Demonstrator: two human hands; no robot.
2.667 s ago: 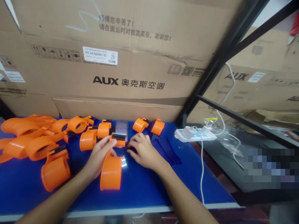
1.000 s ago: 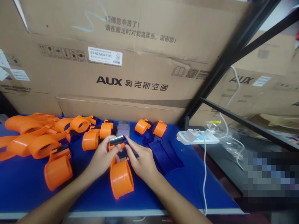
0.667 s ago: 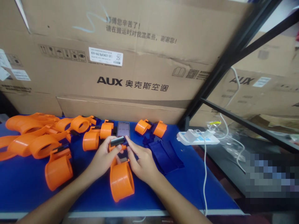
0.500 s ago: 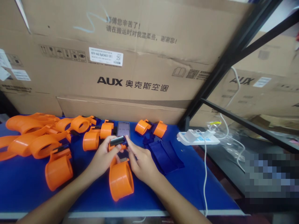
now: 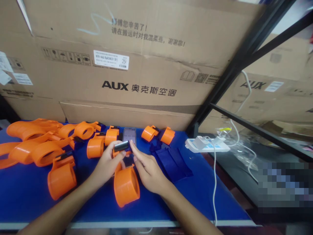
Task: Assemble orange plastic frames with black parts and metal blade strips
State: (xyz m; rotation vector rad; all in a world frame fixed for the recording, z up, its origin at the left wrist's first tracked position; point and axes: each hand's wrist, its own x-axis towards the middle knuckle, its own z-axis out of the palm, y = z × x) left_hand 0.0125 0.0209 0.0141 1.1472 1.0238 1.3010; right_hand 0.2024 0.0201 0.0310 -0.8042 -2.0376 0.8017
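An orange tape dispenser (image 5: 126,187) hangs ring-down between my hands, just above the blue tabletop. My left hand (image 5: 107,164) is closed around its upper end, thumb in front, by a dark shiny roller (image 5: 121,146). On the other side, my right hand (image 5: 150,171) presses its fingers and thumb to the right edge of that end, against a dark blue part. The fingers partly cover this part. Similar orange dispensers with dark blue heads stand close by, one (image 5: 61,179) left of my left forearm and another (image 5: 95,147) behind my left hand.
Several bare orange dispenser bodies (image 5: 24,151) lie piled at the left. Dark blue plastic pieces (image 5: 173,163) rest right of my right hand. A phone (image 5: 129,134) lies behind my hands. A white power strip (image 5: 207,144) with a hanging cable borders the right side, below a black metal frame (image 5: 225,81).
My right fingers have straightened and shifted slightly against the dispenser's upper end. The dispenser has tilted a little and risen slightly. My left hand keeps its hold.
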